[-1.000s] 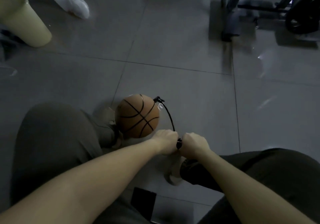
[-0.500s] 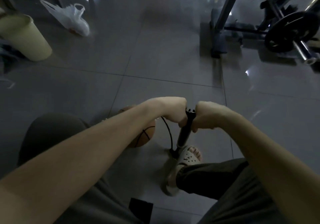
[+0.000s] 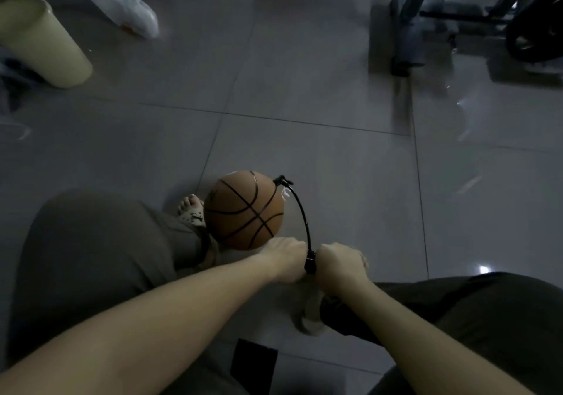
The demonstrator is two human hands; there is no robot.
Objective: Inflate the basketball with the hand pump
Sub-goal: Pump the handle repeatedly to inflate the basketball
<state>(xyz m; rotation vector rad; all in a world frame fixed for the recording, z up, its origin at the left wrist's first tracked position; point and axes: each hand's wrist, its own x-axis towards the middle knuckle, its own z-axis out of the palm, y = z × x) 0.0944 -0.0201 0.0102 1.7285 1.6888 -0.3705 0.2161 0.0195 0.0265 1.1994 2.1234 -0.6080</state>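
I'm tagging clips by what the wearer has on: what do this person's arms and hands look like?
The left forearm and right forearm are bare up to the frame's edge, no sleeve in view. The left hand and right hand are ungloved. No watch, band or ring shows on the wrists or visible fingers, though the light is dim.

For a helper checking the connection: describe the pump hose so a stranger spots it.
Find the orange basketball on the grey floor. A thin black hose arcs from its upper right side down between the left hand and right hand. Nothing else nearby is thin and curved.
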